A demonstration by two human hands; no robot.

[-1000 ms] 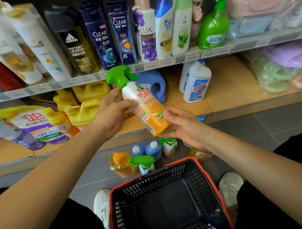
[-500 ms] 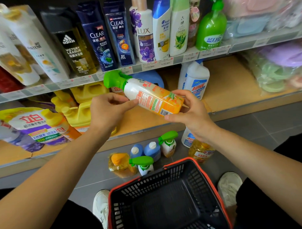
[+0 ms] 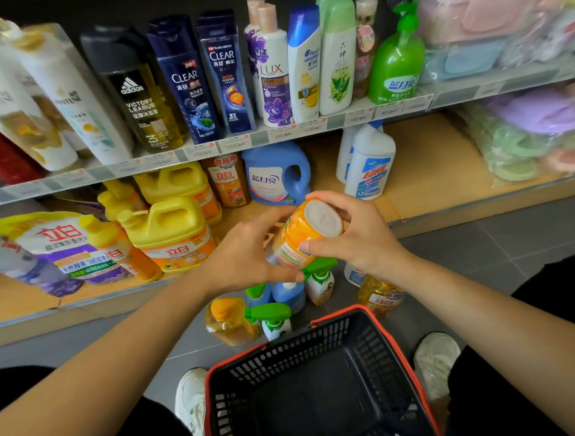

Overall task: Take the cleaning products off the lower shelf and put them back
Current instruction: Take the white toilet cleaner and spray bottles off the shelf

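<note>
spray bottle (image 3: 308, 236) turns from sideways to bottom-up | left hand (image 3: 245, 255), right hand (image 3: 362, 238) fingers wrap it | not yet on lower shelf (image 3: 441, 166), 12 o'clock

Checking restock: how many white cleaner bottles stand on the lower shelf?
2: front white bottle right of the blue jug; rear white bottle behind its left side. Others may be hidden.

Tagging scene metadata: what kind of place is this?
Most likely a shop aisle: price tags along the shelf edge, rows of shampoo bottles, and a shopping basket on the floor.
</note>
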